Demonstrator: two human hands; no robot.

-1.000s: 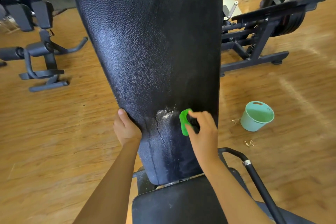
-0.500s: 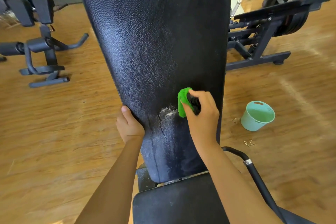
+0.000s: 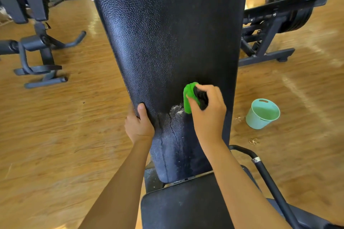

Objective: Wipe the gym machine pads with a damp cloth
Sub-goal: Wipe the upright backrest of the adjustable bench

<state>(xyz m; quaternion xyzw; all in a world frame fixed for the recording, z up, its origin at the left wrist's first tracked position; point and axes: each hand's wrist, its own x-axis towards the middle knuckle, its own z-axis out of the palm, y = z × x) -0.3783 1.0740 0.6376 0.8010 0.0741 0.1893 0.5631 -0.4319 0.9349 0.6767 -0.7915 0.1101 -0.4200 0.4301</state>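
A tall black textured back pad (image 3: 167, 29) fills the middle of the view, with a cracked, whitish worn patch low down. My right hand (image 3: 208, 115) grips a bunched green and black cloth (image 3: 189, 96) and presses it on the pad's lower right, just above the worn patch. My left hand (image 3: 138, 126) grips the pad's left edge, thumb on the front face. The black seat pad (image 3: 186, 208) lies below, near the bottom of the view.
A pale green bucket (image 3: 262, 114) stands on the wooden floor to the right. Black machine frames stand at the left (image 3: 40, 55) and at the back right (image 3: 270, 29). A black handle bar (image 3: 268, 176) runs along the seat's right side.
My right hand has slid the cloth upward along the pad, from the worn patch to just above it. My left hand keeps its hold on the pad's edge.
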